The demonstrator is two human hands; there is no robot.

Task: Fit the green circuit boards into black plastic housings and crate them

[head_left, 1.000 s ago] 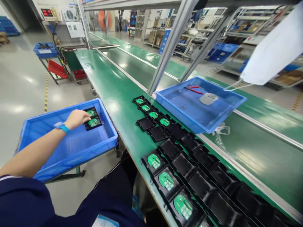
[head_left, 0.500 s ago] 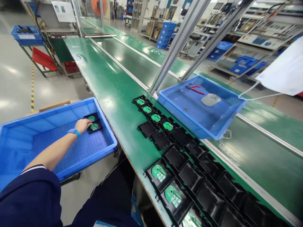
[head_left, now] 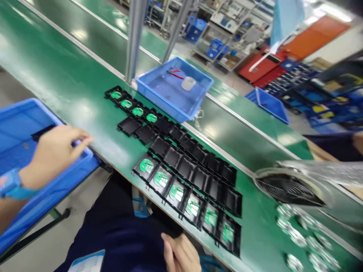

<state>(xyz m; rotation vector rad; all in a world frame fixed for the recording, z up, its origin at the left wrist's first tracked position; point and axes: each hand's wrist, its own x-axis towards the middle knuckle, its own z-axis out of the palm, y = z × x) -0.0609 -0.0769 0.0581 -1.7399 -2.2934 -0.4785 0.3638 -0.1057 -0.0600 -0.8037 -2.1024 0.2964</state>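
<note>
My left hand (head_left: pixel 61 155), with a blue wristband, is above the edge of the blue bin (head_left: pixel 93 160) on the left. Its thumb and fingers are slightly apart and nothing shows between them. Behind it, partly hidden, a black casing (head_left: pixel 42 133) lies in the bin. My right hand (head_left: pixel 183 253) is low at the bottom, near the bench edge, loosely curled with its thumb apart and nothing visible in it. In front of it runs a row of black casings with green circuit boards (head_left: pixel 177 192). Farther back are rows of black casings without boards (head_left: pixel 185 168) and several with boards (head_left: pixel 138 111).
A blue tray (head_left: pixel 159 96) with red-handled pliers (head_left: pixel 177 73) and a whitish container (head_left: pixel 188 83) stands across the green bench (head_left: pixel 93 113). Shiny round parts (head_left: pixel 296 236) and a black, fan-like object (head_left: pixel 286 187) lie at right. A metal post (head_left: pixel 136 41) rises behind.
My left hand has come up from the casings in the bin, toward the bench. The view has swung right, and my right hand and the shiny parts now show.
</note>
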